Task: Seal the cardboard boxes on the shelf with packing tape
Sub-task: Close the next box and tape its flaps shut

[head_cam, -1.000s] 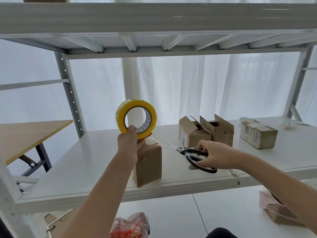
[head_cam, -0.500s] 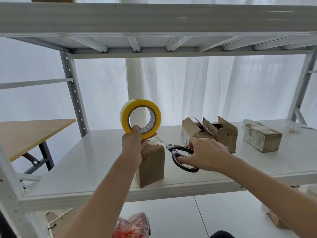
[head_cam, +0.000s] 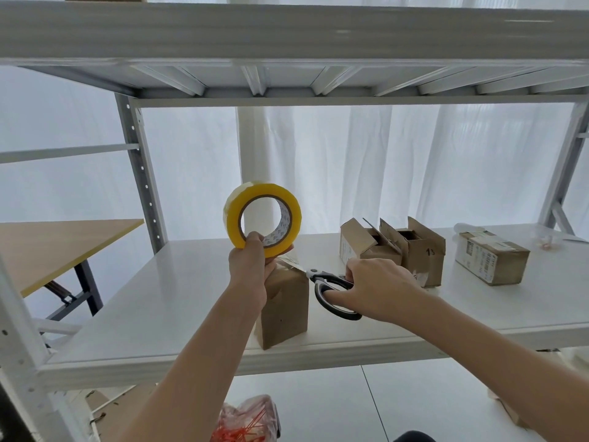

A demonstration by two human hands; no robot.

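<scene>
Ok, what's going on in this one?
A person is taping boxes on a white shelf. The left-hand grip holds a yellow tape roll above a small closed box; the right-hand grip holds black-handled scissors, blades pointing at the tape strip between roll and box. Two open boxes and one labelled box sit further right.

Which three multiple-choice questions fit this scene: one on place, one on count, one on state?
1. Where is the yellow tape roll?
A. flat on the shelf
B. on the floor
C. held over the nearest box

2. How many boxes on the shelf have open flaps?
A. two
B. none
C. five

3. What is the right hand doing?
A. hanging idle
B. gripping the scissors
C. pressing a flap

1 C: the left hand holds it above that box.
2 A: the two stand side by side mid-shelf.
3 B: its fingers curl round the black handles.
</scene>
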